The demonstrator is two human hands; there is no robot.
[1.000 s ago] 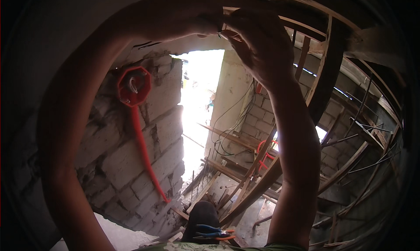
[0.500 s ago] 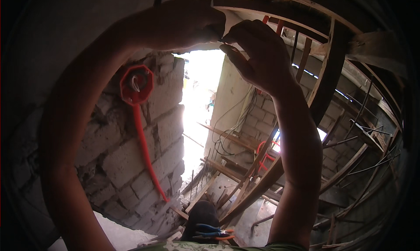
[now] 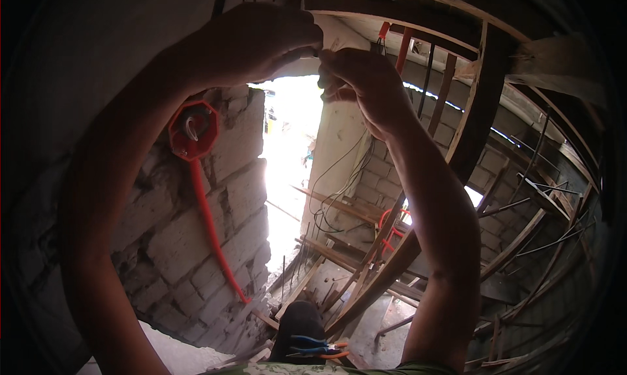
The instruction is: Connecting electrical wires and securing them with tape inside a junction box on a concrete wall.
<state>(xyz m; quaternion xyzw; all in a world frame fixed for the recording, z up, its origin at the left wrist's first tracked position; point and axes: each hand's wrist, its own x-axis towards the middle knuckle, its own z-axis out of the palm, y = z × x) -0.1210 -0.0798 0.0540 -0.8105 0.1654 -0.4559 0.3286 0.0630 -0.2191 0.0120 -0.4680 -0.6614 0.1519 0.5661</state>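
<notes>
Both my arms are raised, and my hands meet near the top of the view, in front of a pale wall and a bright opening. My left hand [image 3: 277,40] is closed with its fingers curled; what it holds is hidden in shadow. Right beside it, my right hand [image 3: 366,81] pinches with thumb and forefinger at the left hand's fingertips. Whatever lies between them is too small and dark to name. Pliers [image 3: 310,346] with blue and orange handles rest by my dark-clothed leg [image 3: 300,316] at the lower edge.
A red octagonal junction box [image 3: 194,130] with pale wires is set in the block wall [image 3: 189,234] at left, and a red conduit [image 3: 210,221] runs down from it. Wooden beams [image 3: 480,107] cross at right. Loose cables [image 3: 343,198] hang beyond the bright doorway [image 3: 287,153].
My right hand has turned, its fingers now more curled, and has come closer against the left. Both hands sit slightly further left in the view. The pliers have stayed put.
</notes>
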